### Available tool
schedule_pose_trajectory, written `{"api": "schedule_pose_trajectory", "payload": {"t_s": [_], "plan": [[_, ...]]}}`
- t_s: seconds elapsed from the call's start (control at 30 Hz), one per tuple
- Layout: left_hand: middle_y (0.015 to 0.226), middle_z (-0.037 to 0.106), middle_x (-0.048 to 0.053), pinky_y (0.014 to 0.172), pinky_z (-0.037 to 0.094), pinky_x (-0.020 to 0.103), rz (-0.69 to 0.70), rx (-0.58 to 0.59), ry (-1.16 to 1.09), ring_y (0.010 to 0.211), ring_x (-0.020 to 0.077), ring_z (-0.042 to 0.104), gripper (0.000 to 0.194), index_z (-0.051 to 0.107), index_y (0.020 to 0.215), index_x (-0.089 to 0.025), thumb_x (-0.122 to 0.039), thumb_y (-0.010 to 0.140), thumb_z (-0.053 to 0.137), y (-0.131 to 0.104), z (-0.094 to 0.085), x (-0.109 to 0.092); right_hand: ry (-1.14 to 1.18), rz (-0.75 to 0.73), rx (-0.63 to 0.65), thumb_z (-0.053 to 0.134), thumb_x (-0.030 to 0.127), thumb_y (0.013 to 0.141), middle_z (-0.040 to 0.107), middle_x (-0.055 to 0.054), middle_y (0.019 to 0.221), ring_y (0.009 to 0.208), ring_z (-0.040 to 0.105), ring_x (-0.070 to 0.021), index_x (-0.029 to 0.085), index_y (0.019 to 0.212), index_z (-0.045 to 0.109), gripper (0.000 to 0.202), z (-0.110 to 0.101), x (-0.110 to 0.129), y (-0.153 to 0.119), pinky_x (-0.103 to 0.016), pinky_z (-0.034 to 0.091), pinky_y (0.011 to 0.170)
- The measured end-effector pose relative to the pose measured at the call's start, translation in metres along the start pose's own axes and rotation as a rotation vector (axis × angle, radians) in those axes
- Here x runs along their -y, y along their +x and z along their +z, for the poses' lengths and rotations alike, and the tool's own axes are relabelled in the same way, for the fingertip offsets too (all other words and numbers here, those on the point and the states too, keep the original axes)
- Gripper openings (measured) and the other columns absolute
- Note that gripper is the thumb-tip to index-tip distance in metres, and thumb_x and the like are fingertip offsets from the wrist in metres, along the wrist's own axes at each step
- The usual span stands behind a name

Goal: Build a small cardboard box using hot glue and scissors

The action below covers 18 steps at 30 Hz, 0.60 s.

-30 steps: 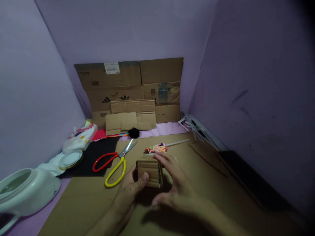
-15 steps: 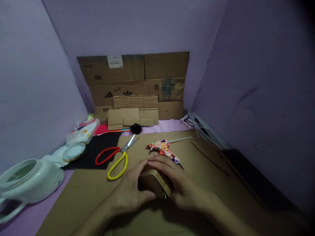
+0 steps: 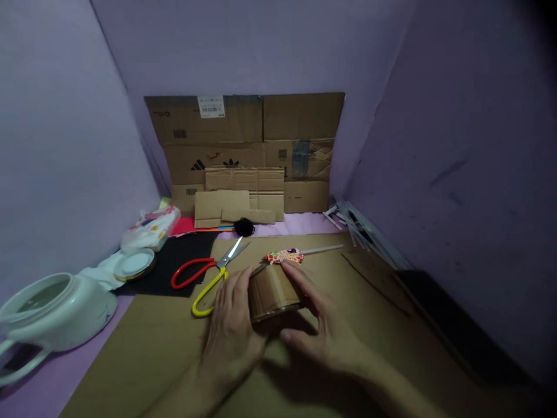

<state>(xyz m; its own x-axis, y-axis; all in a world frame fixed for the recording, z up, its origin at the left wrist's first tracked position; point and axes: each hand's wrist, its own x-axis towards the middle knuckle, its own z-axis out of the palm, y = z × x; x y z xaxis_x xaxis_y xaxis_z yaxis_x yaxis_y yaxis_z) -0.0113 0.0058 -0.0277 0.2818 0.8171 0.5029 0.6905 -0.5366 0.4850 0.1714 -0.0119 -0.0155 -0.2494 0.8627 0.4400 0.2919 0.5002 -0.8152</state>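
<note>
A small brown cardboard piece with a rounded, curved top (image 3: 274, 292) is held between my two hands above the cardboard sheet. My left hand (image 3: 232, 322) presses along its left side, fingers together. On its right side my right hand (image 3: 319, 316) grips it, fingers over the top edge and thumb lower at the near side. Just beyond the piece lies a flower-patterned glue gun (image 3: 284, 256) with a glue stick in its back; its handle is hidden behind my right hand. Scissors (image 3: 221, 269) with one red and one yellow handle rest left of it, blades apart.
A white teapot (image 3: 82, 313) and a round lid (image 3: 134, 263) stand at the left, near black paper (image 3: 183, 273). Cardboard panels (image 3: 300, 122) lean on the back wall, with black yarn (image 3: 244, 227) before them. Glue sticks (image 3: 369, 232) and a dark flat object (image 3: 452, 325) lie right.
The cardboard piece has been turned and tipped, so its curved face now shows. My left hand has shifted flat along its side, and my right thumb has come away from its lower edge.
</note>
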Motion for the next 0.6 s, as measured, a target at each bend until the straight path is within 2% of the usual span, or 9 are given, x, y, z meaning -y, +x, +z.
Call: {"api": "schedule_pose_trajectory", "payload": {"t_s": [0.1,0.2,0.27,0.33,0.37,0.43,0.5,0.6], "plan": [[0.134,0.046,0.021,0.102,0.034,0.059,0.105,0.072,0.042,0.124,0.0374,0.042,0.078,0.021,0.143,-0.016,-0.036,0.080,0.062,-0.004,0.003,-0.002,0.017,0.087,-0.049,0.078,0.036,0.068,0.040,-0.014,0.147,0.138,0.033,-0.0339,0.025,0.137,0.042,0.080,0.003,0.001,0.001,-0.053,0.027,0.112],[0.140,0.040,0.021,0.106,0.029,0.060,0.091,0.188,-0.003,0.130,0.0379,0.036,0.088,0.017,0.146,-0.015,-0.033,0.075,0.068,-0.002,-0.002,-0.002,0.036,0.161,-0.101,0.076,0.032,0.069,0.047,-0.014,0.140,0.134,0.039,-0.0327,0.023,0.129,0.049,0.066,0.005,-0.002,0.003,-0.052,0.030,0.110],[0.144,0.036,0.022,0.107,0.027,0.062,0.033,0.315,-0.123,0.134,0.0418,0.030,0.106,0.020,0.146,-0.015,-0.047,0.063,0.077,0.004,-0.011,-0.001,0.076,0.205,-0.106,0.076,0.024,0.067,0.051,-0.012,0.136,0.129,0.044,-0.0312,0.024,0.125,0.050,0.064,0.004,-0.004,0.004,-0.050,0.032,0.109],[0.147,0.036,0.021,0.109,0.026,0.059,-0.014,0.441,-0.318,0.134,0.0415,0.030,0.115,0.022,0.147,-0.016,-0.063,0.057,0.075,0.012,-0.021,0.004,0.120,0.244,-0.114,0.076,0.018,0.064,0.055,-0.010,0.131,0.125,0.049,-0.0303,0.025,0.122,0.052,0.063,0.002,-0.006,0.006,-0.049,0.034,0.107],[0.149,0.034,0.019,0.111,0.023,0.058,-0.043,0.472,-0.416,0.136,0.0409,0.029,0.113,0.024,0.147,-0.017,-0.068,0.058,0.071,0.015,-0.026,0.007,0.142,0.257,-0.113,0.077,0.016,0.063,0.056,-0.010,0.129,0.123,0.051,-0.0300,0.025,0.120,0.053,0.062,0.001,-0.007,0.006,-0.049,0.036,0.107],[0.151,0.032,0.017,0.112,0.023,0.054,-0.126,0.456,-0.634,0.137,0.0379,0.029,0.102,0.026,0.147,-0.019,-0.072,0.067,0.061,0.021,-0.033,0.016,0.192,0.255,-0.077,0.078,0.015,0.062,0.057,-0.009,0.126,0.120,0.053,-0.0294,0.025,0.117,0.055,0.060,-0.001,-0.009,0.007,-0.047,0.038,0.105],[0.149,0.036,0.016,0.110,0.030,0.051,-0.257,0.382,-0.806,0.135,0.0351,0.035,0.092,0.024,0.147,-0.019,-0.066,0.075,0.057,0.023,-0.035,0.024,0.224,0.220,-0.024,0.080,0.017,0.062,0.057,-0.008,0.125,0.119,0.053,-0.0286,0.026,0.116,0.057,0.059,-0.002,-0.010,0.007,-0.046,0.039,0.104],[0.143,0.044,0.018,0.105,0.038,0.047,-0.441,0.406,-0.943,0.129,0.0353,0.044,0.083,0.038,0.141,-0.015,-0.055,0.075,0.066,0.024,-0.033,0.026,0.245,0.106,0.040,0.083,0.021,0.063,0.056,-0.007,0.126,0.124,0.050,-0.0274,0.029,0.116,0.058,0.059,-0.004,-0.008,0.006,-0.044,0.038,0.105]]}}
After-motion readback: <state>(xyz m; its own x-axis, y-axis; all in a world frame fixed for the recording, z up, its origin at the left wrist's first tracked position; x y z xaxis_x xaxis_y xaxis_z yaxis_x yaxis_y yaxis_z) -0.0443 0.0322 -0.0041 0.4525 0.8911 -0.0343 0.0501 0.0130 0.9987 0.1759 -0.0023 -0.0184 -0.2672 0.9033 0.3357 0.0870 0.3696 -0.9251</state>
